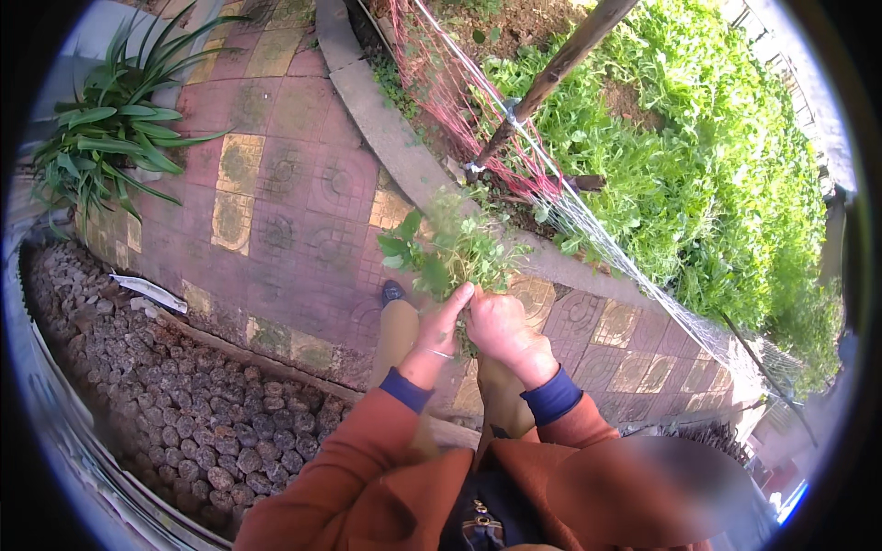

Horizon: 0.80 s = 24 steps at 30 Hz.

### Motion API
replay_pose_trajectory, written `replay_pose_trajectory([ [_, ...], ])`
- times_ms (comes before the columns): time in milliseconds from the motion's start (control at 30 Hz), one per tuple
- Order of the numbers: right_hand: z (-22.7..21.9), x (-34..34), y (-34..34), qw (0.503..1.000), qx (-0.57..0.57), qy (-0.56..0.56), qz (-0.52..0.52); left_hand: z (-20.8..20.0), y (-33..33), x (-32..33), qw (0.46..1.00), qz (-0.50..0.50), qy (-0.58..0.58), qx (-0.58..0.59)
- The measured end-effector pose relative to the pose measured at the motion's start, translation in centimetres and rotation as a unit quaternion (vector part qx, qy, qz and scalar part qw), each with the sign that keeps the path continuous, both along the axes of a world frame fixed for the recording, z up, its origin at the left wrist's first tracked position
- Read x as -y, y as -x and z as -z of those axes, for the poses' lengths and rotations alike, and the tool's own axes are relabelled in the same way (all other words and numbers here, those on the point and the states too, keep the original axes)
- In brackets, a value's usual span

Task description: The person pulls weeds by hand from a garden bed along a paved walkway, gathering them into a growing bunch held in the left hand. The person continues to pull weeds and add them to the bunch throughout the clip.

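A bunch of leafy greens (469,246) stands up in front of me, its feathery and broader leaves spreading above my two hands. My left hand (443,331) is closed round the stems, thumb pointing up. Pressed against it, my right hand (501,323) is curled in a fist at the base of the same bunch. The stems inside the fingers are mostly hidden, and a few leaves poke out below the hands. A thin pale bracelet (436,352) circles my left wrist.
Patterned paving (303,184) lies underfoot. To the right, netting (634,271) and a wooden pole (551,78) border a bed of green plants (707,184). A curb (386,147) edges the bed. At left are a spiky-leaved plant (115,138) and piled round stones (202,422).
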State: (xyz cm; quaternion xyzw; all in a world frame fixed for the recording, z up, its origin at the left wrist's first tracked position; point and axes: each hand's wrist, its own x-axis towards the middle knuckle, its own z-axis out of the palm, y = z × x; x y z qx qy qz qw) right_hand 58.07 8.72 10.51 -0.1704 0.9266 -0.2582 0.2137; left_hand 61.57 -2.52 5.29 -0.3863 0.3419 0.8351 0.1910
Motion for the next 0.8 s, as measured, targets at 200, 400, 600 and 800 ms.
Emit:
replay_pose_trajectory([
  [200, -5.1, -1.2, -0.8, 0.998, -0.044, -0.015, -0.051, -4.2, 0.4, -0.9, 0.994, -0.021, -0.074, 0.073],
  [400, -9.1, -1.9, -1.3, 0.996, -0.063, -0.035, -0.061, -9.5, 1.4, -1.2, 0.999, 0.015, -0.034, 0.017],
  [600, -12.8, -0.4, 0.0, 0.992, -0.099, 0.015, -0.079, -10.4, 1.8, 1.2, 0.995, 0.012, -0.044, -0.089],
  [800, -17.1, 3.9, 1.6, 0.993, -0.066, 0.044, -0.083, -10.4, 2.2, 6.1, 0.99, 0.03, -0.126, -0.057],
])
